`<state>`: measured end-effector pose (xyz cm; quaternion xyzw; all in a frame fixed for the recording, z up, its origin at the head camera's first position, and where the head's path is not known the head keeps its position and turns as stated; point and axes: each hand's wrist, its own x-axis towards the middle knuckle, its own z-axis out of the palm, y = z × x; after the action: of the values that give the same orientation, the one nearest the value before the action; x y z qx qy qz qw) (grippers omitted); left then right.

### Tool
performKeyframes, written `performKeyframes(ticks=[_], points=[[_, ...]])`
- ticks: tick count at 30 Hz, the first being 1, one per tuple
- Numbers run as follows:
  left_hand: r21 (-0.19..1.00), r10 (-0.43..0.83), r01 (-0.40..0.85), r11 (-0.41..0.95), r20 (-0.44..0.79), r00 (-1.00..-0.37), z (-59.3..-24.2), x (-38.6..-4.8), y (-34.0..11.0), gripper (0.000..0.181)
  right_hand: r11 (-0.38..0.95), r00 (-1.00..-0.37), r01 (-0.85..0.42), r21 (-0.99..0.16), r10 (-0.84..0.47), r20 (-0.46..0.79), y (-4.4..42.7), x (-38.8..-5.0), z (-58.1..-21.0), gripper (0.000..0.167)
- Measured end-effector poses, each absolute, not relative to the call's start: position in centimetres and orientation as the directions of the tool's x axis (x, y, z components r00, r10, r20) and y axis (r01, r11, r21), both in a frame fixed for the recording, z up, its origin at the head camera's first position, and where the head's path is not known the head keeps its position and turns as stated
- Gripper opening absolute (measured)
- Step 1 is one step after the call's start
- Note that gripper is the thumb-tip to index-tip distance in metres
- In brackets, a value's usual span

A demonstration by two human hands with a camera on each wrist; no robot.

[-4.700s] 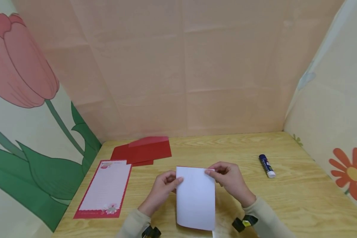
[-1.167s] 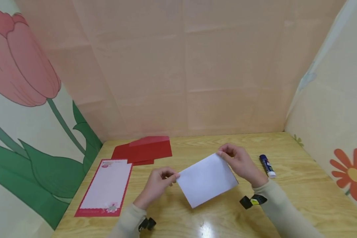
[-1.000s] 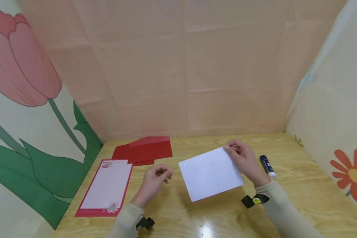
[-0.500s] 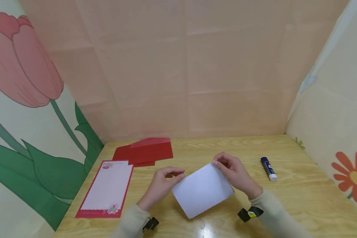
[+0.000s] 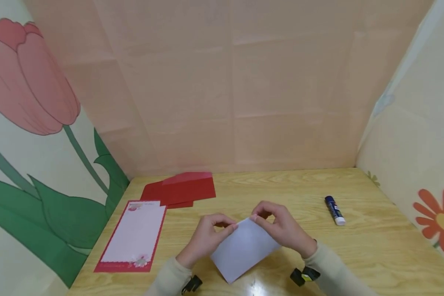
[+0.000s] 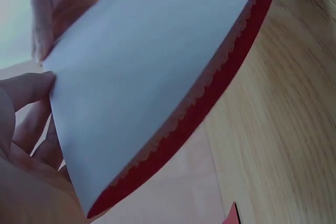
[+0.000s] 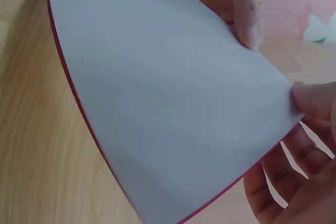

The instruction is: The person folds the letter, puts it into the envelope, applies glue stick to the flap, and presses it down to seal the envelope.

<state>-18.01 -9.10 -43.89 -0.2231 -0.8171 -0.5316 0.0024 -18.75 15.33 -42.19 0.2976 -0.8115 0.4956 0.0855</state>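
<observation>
A folded sheet of letter paper [image 5: 244,251], white on the outside, hangs tilted above the table in the head view. My left hand [image 5: 208,235] pinches its upper edge between thumb and fingers, while my right hand [image 5: 282,225] pinches the edge close to the upper corner. The left wrist view shows a red scalloped border [image 6: 197,95] along the lower layer of the folded paper. From the right wrist side, only a thin red rim shows round the white face. Fingers behind the sheet are partly hidden.
A pink-bordered letter sheet [image 5: 131,236] lies flat at the left. Behind it are overlapping red envelopes [image 5: 181,191], one with a pinkish flap raised toward the back. A dark blue glue stick [image 5: 334,210] with a white end lies at the right of the wooden table [image 5: 373,255].
The folded paper has turned from upright to slanting. My left hand let go of it briefly, then took the upper edge again. Both hands have come lower and closer together.
</observation>
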Motion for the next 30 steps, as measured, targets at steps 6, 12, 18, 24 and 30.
performKeyframes(ticks=[6, 12, 18, 24, 30], points=[[0.843, 0.358, 0.385, 0.377, 0.25, -0.899, -43.4, -17.9, -8.8, 0.008, 0.353, -0.802, -0.595, -0.722, -0.324, 0.503, 15.9, -18.9, -42.0, 0.016], [0.838, 0.345, 0.375, 0.397, 0.243, -0.907, -43.3, -18.2, -9.0, 0.008, 0.378, -0.812, -0.583, -0.719, -0.303, 0.499, 16.3, -19.2, -42.2, 0.014], [0.867, 0.302, 0.324, 0.379, 0.215, -0.929, -43.9, -18.7, -10.2, 0.008, 0.397, -0.834, -0.551, -0.734, -0.245, 0.494, 17.1, -19.3, -41.7, 0.011], [0.884, 0.294, 0.287, 0.369, 0.182, -0.938, -44.1, -19.0, -10.8, 0.012, 0.424, -0.865, -0.501, -0.754, -0.21, 0.456, 17.9, -19.3, -41.6, 0.008], [0.885, 0.3, 0.287, 0.367, 0.18, -0.937, -44.1, -19.0, -10.7, 0.008, 0.419, -0.892, -0.451, -0.788, -0.24, 0.383, 18.2, -19.4, -41.9, 0.006]])
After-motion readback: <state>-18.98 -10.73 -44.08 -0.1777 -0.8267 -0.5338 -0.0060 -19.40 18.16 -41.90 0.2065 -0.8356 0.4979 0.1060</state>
